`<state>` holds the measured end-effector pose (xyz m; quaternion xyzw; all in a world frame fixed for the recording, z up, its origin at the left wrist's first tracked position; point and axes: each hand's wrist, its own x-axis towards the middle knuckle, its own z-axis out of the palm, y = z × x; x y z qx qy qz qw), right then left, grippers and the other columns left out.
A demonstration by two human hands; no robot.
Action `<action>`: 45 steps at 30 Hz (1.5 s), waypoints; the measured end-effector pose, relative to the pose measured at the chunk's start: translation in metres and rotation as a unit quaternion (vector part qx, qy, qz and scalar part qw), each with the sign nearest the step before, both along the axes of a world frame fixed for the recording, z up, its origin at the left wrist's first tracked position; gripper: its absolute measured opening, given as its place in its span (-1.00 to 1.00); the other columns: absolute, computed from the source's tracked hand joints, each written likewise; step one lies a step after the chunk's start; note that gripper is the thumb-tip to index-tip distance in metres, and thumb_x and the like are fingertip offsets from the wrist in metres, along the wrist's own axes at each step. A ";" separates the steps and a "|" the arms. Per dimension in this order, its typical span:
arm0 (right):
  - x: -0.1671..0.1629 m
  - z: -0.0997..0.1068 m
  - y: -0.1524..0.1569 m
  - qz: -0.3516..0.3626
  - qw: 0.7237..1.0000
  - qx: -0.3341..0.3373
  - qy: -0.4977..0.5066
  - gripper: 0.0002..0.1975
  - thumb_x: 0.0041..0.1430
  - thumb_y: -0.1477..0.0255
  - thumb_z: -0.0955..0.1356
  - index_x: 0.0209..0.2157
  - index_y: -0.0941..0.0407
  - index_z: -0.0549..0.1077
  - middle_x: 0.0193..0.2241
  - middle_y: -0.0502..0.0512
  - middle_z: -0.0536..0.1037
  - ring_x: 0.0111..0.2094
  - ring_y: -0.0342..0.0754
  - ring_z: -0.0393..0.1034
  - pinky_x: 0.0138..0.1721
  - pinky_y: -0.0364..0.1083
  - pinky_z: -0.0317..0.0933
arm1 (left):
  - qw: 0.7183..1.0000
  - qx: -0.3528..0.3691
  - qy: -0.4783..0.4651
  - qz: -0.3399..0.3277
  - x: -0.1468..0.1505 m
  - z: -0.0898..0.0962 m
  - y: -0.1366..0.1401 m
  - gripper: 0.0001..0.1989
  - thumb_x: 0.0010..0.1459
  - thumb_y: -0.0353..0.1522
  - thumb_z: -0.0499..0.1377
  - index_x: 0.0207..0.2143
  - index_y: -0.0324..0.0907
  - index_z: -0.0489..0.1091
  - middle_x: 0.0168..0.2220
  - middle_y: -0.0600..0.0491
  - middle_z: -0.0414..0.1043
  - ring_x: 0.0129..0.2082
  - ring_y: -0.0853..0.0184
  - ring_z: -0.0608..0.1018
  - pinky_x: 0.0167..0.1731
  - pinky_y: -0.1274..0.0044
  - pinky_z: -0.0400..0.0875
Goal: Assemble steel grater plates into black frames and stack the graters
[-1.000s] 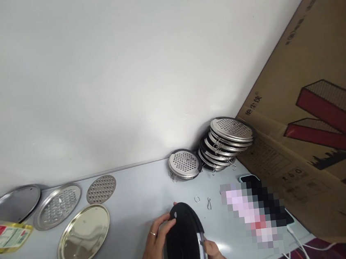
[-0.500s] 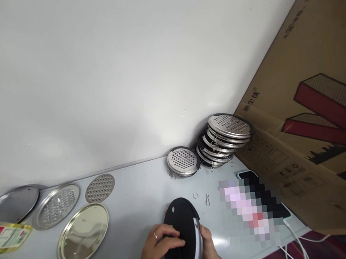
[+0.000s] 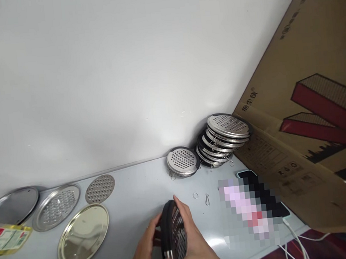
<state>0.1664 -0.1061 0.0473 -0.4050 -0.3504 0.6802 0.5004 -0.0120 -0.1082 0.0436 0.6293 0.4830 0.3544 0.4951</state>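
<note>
At the front of the table, my left hand (image 3: 146, 247) and my right hand (image 3: 195, 242) hold a round grater (image 3: 178, 234) with a black rim on edge between them. Its perforated metal face is toward my right hand, whose fingers lie along that side. My left fingers wrap the black side and are partly hidden behind it. Just beyond my right hand lie a small wire ring (image 3: 195, 195) and a metal clip (image 3: 207, 200).
Against the wall stand a short stack of round graters (image 3: 182, 161) and a taller stack (image 3: 227, 128). On the left lie loose metal discs, a shiny plain plate (image 3: 83, 235) and a yellow-edged packet (image 3: 7, 239). A phone (image 3: 252, 179) and a large cardboard box (image 3: 282, 114) are right.
Both hands have turned the grater from its flat black face to on edge, so its perforated side shows. My left fingers have moved off the black face to its side.
</note>
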 end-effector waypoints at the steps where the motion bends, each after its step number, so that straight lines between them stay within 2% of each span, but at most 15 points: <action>1: -0.002 -0.001 0.001 -0.016 0.999 0.005 -0.045 0.44 -0.58 0.51 0.65 0.38 -0.04 -0.03 0.27 0.15 0.12 0.30 0.24 0.02 0.29 0.09 -0.08 | 1.000 0.009 0.009 -0.006 0.000 0.001 0.000 -0.14 0.06 0.12 0.18 0.31 -0.09 0.14 0.23 -0.18 0.31 0.12 0.00 0.47 0.07 0.28 0.43; 4: -0.005 -0.008 0.006 -0.067 0.988 -0.002 -0.137 0.35 -0.40 0.43 0.64 0.39 -0.03 -0.09 0.21 0.17 0.17 0.24 0.20 0.11 0.27 0.09 -0.02 | 0.999 0.035 0.029 -0.019 -0.001 -0.001 0.001 -0.10 -0.04 0.01 0.31 0.30 -0.09 0.15 0.21 -0.16 0.34 0.15 -0.02 0.45 0.11 0.26 0.40; 6: -0.002 -0.013 0.011 -0.086 0.985 -0.023 -0.149 0.20 -0.27 0.34 0.61 0.36 0.02 0.00 0.13 0.19 0.30 0.15 0.18 0.23 0.20 0.09 0.08 | 0.998 0.020 0.057 0.027 -0.003 -0.006 0.001 -0.28 0.00 -0.07 0.30 0.19 -0.10 0.30 0.11 -0.13 0.46 0.09 0.02 0.50 0.09 0.27 0.42; 7: 0.001 -0.015 0.013 -0.083 0.985 -0.027 -0.148 0.06 -0.22 0.31 0.60 0.31 0.05 0.13 0.06 0.19 0.38 0.08 0.17 0.30 0.14 0.08 0.15 | 0.996 0.005 0.067 0.063 -0.004 -0.009 0.001 -0.38 0.03 -0.09 0.28 0.13 -0.10 0.37 0.06 -0.11 0.50 0.06 0.03 0.53 0.08 0.28 0.44; 9: 0.006 -0.017 0.016 -0.053 0.988 -0.024 -0.141 -0.33 -0.15 0.25 0.58 0.02 0.13 0.44 -0.18 0.13 0.52 -0.11 0.11 0.41 -0.02 0.02 0.25 | 0.990 -0.031 0.062 0.124 -0.006 -0.014 -0.001 -0.46 0.06 -0.06 0.25 0.04 -0.12 0.45 0.00 -0.10 0.54 0.02 0.04 0.55 0.05 0.31 0.46; 10: 0.009 -0.019 0.018 -0.041 0.989 -0.023 -0.140 -0.52 -0.14 0.22 0.57 -0.18 0.15 0.51 -0.32 0.08 0.53 -0.22 0.07 0.42 -0.13 -0.02 0.28 | 0.988 -0.053 0.048 0.139 -0.007 -0.016 -0.001 -0.44 0.05 -0.04 0.25 0.04 -0.13 0.45 0.00 -0.10 0.54 0.02 0.05 0.55 0.04 0.32 0.47; 11: 0.011 -0.020 0.019 -0.037 0.989 -0.025 -0.139 -0.62 -0.12 0.20 0.56 -0.34 0.16 0.51 -0.44 0.02 0.50 -0.33 0.01 0.40 -0.23 -0.06 0.28 | 0.986 -0.075 0.029 0.144 -0.008 -0.017 0.000 -0.41 0.04 -0.02 0.25 0.06 -0.14 0.44 0.01 -0.10 0.53 0.03 0.05 0.55 0.02 0.33 0.48; 13: 0.015 -0.024 0.020 -0.058 0.987 -0.042 -0.147 -0.62 -0.13 0.17 0.56 -0.46 0.16 0.46 -0.54 -0.05 0.43 -0.44 -0.07 0.32 -0.36 -0.12 0.22 | 0.985 -0.111 0.002 0.135 -0.009 -0.018 0.003 -0.36 0.04 0.00 0.25 0.08 -0.16 0.41 0.04 -0.12 0.51 0.03 0.05 0.54 -0.01 0.35 0.50; 15: 0.016 -0.027 0.019 -0.095 0.981 -0.053 -0.158 -0.60 -0.11 0.14 0.54 -0.47 0.15 0.43 -0.55 -0.08 0.39 -0.45 -0.10 0.27 -0.39 -0.14 0.18 | 0.984 -0.128 0.003 0.123 -0.010 -0.018 0.010 -0.35 0.02 0.00 0.27 0.08 -0.18 0.41 0.03 -0.14 0.51 0.02 0.06 0.55 -0.05 0.38 0.51; 19: 0.016 -0.031 0.019 -0.133 0.978 -0.051 -0.151 -0.61 0.10 0.09 0.43 -0.46 0.14 0.39 -0.53 -0.07 0.35 -0.43 -0.10 0.24 -0.38 -0.15 0.15 | 0.988 -0.128 0.022 0.081 -0.014 -0.023 0.021 -0.50 0.10 0.00 0.22 -0.10 -0.22 0.47 -0.20 -0.09 0.58 -0.22 0.16 0.61 -0.20 0.46 0.53; 22: 0.013 -0.033 0.020 -0.141 0.980 -0.041 -0.134 -0.61 0.16 0.08 0.39 -0.45 0.13 0.36 -0.51 -0.07 0.34 -0.41 -0.09 0.23 -0.35 -0.14 0.16 | 0.988 -0.123 0.039 0.087 -0.017 -0.029 0.023 -0.57 0.16 -0.01 0.17 -0.23 -0.22 0.46 -0.35 -0.01 0.55 -0.32 0.24 0.60 -0.26 0.50 0.50; 30: 0.010 -0.039 0.022 -0.147 0.983 -0.016 -0.111 -0.59 0.21 0.09 0.35 -0.50 0.11 0.30 -0.55 -0.08 0.25 -0.46 -0.12 0.13 -0.42 -0.16 0.11 | 0.981 -0.103 0.058 0.157 -0.021 -0.025 0.027 -0.59 0.08 0.00 0.23 -0.31 -0.18 0.47 -0.31 -0.02 0.59 -0.31 0.20 0.63 -0.31 0.51 0.50; 33: 0.010 -0.037 0.024 -0.156 0.981 -0.004 -0.117 -0.57 0.19 0.09 0.38 -0.53 0.09 0.23 -0.56 -0.11 0.17 -0.48 -0.14 0.07 -0.44 -0.17 0.07 | 0.982 -0.087 0.060 0.154 -0.021 -0.024 0.029 -0.61 0.08 -0.02 0.24 -0.34 -0.18 0.48 -0.34 -0.01 0.59 -0.31 0.20 0.62 -0.27 0.49 0.50; 36: 0.008 -0.035 0.024 -0.167 0.978 -0.001 -0.122 -0.55 0.19 0.09 0.38 -0.54 0.08 0.20 -0.56 -0.11 0.15 -0.48 -0.15 0.05 -0.44 -0.17 0.06 | 0.982 -0.102 0.065 0.143 -0.023 -0.024 0.029 -0.59 0.10 0.00 0.20 -0.36 -0.18 0.45 -0.35 0.00 0.58 -0.29 0.20 0.62 -0.22 0.48 0.48; 45: -0.003 -0.035 0.022 -0.198 0.971 -0.001 -0.136 -0.57 0.17 0.07 0.39 -0.54 0.11 0.32 -0.59 -0.10 0.20 -0.51 -0.14 0.08 -0.47 -0.14 0.04 | 0.982 -0.134 0.074 0.111 -0.030 -0.029 0.028 -0.57 0.18 0.03 0.11 -0.35 -0.16 0.37 -0.32 0.01 0.56 -0.25 0.19 0.61 -0.21 0.45 0.44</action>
